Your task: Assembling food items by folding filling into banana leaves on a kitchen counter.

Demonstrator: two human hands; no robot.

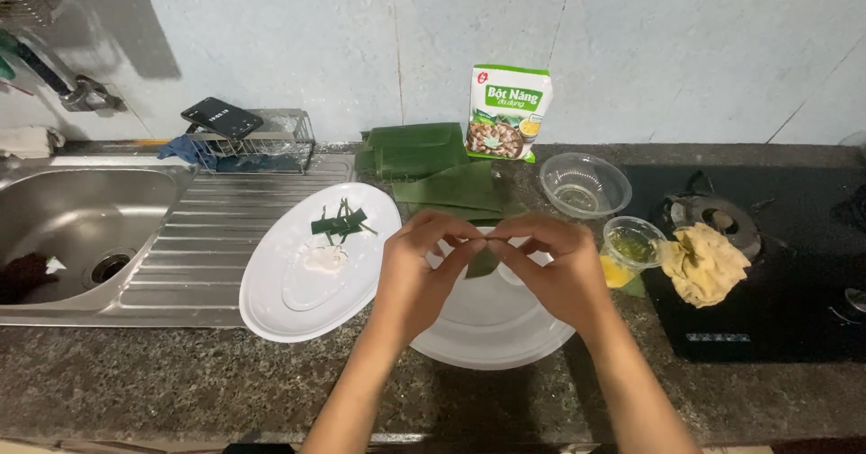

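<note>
While both hands are meeting in the middle of the frame, the left hand (pixel 417 269) and the right hand (pixel 557 269) are pinching one small green leaf piece (pixel 483 263) between their fingertips, each hand closing on one end of it. The leaf piece is hanging just above a round white plate (pixel 492 328), which is lying on the dark speckled surface (pixel 162 382) under the hands. Left of it, an oval white plate (pixel 271 305) is carrying a few thin green strips (pixel 341 224) and a small pale lump (pixel 325 258). Behind the hands, folded green leaves (pixel 433 170) are lying near the wall, and a green and white packet (pixel 507 111) is standing upright against it. Toward the right, an empty clear bowl (pixel 585 183) is sitting beside a small clear cup (pixel 633 242) with something greenish inside. A crumpled yellow cloth (pixel 705 263) is resting on the edge of the black gas stove (pixel 776 273). At the left of the frame, a steel sink (pixel 72 219) is showing.
</note>
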